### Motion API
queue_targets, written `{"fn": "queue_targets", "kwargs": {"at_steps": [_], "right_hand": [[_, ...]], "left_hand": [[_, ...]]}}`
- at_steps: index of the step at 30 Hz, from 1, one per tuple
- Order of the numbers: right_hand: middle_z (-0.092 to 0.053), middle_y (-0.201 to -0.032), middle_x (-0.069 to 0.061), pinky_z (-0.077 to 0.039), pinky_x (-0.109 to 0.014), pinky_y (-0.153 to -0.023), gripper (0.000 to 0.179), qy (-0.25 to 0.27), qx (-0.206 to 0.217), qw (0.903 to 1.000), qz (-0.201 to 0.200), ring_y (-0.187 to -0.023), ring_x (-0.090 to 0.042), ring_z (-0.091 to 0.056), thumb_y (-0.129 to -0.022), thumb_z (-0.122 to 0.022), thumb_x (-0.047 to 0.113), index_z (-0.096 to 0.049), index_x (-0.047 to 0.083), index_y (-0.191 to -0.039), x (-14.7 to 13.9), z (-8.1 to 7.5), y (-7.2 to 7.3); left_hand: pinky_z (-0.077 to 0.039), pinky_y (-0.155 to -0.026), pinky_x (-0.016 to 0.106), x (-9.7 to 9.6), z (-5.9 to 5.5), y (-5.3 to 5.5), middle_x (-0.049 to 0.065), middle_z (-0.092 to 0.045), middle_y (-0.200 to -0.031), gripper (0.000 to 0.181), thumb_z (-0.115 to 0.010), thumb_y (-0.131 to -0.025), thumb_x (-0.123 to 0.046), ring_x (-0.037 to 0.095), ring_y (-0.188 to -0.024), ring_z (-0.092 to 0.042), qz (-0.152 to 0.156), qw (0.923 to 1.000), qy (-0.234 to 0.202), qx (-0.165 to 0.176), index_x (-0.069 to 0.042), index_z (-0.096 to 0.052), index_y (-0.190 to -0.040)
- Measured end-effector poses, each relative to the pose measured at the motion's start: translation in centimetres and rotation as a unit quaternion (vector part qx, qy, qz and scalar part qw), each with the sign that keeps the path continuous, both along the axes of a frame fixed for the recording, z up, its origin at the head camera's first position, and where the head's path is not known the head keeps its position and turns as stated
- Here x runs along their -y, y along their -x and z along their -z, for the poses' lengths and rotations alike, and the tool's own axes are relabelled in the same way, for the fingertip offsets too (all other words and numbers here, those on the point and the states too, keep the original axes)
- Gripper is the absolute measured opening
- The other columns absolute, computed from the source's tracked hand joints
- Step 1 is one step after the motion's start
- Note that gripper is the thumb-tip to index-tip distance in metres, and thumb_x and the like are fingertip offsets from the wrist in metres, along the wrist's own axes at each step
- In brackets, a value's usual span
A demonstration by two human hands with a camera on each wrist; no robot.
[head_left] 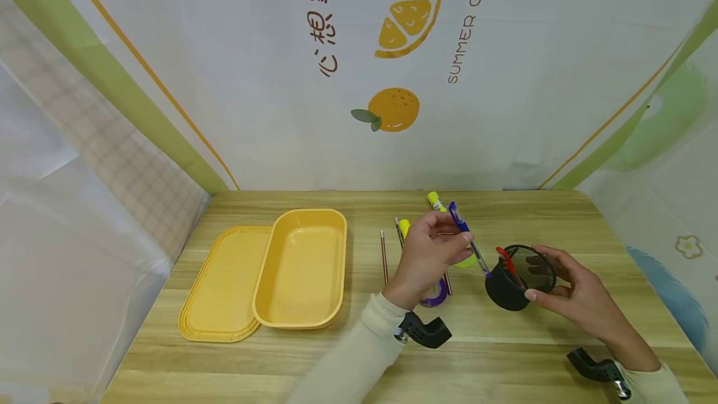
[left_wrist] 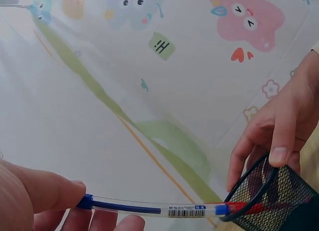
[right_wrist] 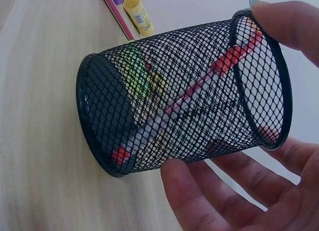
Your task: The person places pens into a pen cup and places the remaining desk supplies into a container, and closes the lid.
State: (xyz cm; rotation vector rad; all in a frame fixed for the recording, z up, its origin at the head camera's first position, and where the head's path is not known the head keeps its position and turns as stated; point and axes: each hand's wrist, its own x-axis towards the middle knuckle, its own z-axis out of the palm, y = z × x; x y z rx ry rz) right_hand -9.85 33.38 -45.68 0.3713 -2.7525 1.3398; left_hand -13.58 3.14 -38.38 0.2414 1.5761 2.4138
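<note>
In the head view my left hand (head_left: 429, 251) pinches a blue pen (head_left: 461, 223) between thumb and fingers. The pen slants down to the right, and its lower end is at the side of a black mesh pen holder (head_left: 502, 295). In the left wrist view the pen's clear barrel (left_wrist: 164, 209) reaches the holder's rim; whether it touches, I cannot tell. My right hand (head_left: 580, 295) grips the holder at the rim and side, tilting it. A red pen (right_wrist: 229, 60) leans inside, seen through the mesh in the right wrist view.
On the wooden table (head_left: 471, 366), a yellow box (head_left: 300, 267) overlaps a flat yellow lid (head_left: 224, 292) at the left. Around my left hand lie pencils (head_left: 384, 257), a yellow tube (head_left: 434, 199) and a purple ring-shaped roll (head_left: 441, 295), partly hidden. A white printed cloth (head_left: 269, 111) hangs behind.
</note>
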Motion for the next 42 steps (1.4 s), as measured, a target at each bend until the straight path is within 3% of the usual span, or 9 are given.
{"fn": "queue_targets", "kwargs": {"at_steps": [7, 15, 23, 35, 42], "right_hand": [[-0.054, -0.136, 0.02, -0.061, -0.021, -0.073, 0.082, 0.01, -0.003, 0.9999, -0.005, -0.112, 0.016, -0.058, -0.09, -0.084, 0.009, -0.041, 0.009, -0.161, 0.0, 0.0, 0.1], [-0.053, -0.137, 0.025, -0.061, -0.021, -0.073, 0.081, 0.019, -0.009, 0.9997, -0.012, -0.114, 0.015, -0.058, -0.091, -0.083, 0.006, -0.041, 0.008, -0.16, 0.0, 0.1, 0.1], [-0.055, -0.135, 0.025, -0.062, -0.023, -0.073, 0.082, 0.027, -0.007, 0.9995, -0.014, -0.113, 0.012, -0.061, -0.091, -0.083, 0.005, -0.041, 0.01, -0.161, 0.1, 0.3, -0.1], [-0.051, -0.138, 0.025, -0.061, -0.021, -0.075, 0.082, 0.016, -0.005, 0.9998, -0.009, -0.115, 0.016, -0.057, -0.092, -0.083, 0.008, -0.041, 0.012, -0.161, 0.1, 0.3, 0.0], [-0.049, -0.139, 0.025, -0.062, -0.022, -0.074, 0.081, 0.013, -0.002, 0.9999, -0.007, -0.114, 0.016, -0.057, -0.092, -0.082, 0.01, -0.04, 0.011, -0.162, 0.1, 0.2, 0.1]], "left_hand": [[-0.063, -0.085, 0.028, -1.8, -0.3, -0.3, -0.002, -0.068, -0.104, 0.028, -0.072, -0.096, 0.005, 0.01, -0.094, -0.071, 0.021, 0.9993, -0.008, -0.031, 0.0, -0.064, -0.123], [-0.063, -0.08, 0.026, -3.5, 0.3, -0.4, -0.001, -0.068, -0.101, 0.028, -0.073, -0.092, 0.008, 0.008, -0.088, -0.073, 0.006, 0.9993, 0.007, -0.037, -0.002, -0.066, -0.117], [-0.057, -0.075, 0.016, -4.4, 1.7, -0.4, -0.007, -0.069, -0.096, 0.025, -0.079, -0.09, 0.004, -0.001, -0.083, -0.068, -0.017, 0.9942, 0.076, -0.075, -0.005, -0.068, -0.11], [-0.057, -0.074, 0.017, -5.6, 2.9, -0.7, -0.014, -0.068, -0.093, 0.021, -0.081, -0.091, -0.003, -0.003, -0.084, -0.068, -0.017, 0.9885, 0.131, -0.074, -0.012, -0.07, -0.106], [-0.056, -0.077, 0.017, -6.0, 3.5, -1.0, -0.017, -0.068, -0.092, 0.018, -0.082, -0.091, -0.008, -0.005, -0.084, -0.067, -0.025, 0.9805, 0.174, -0.087, -0.016, -0.071, -0.103]]}}
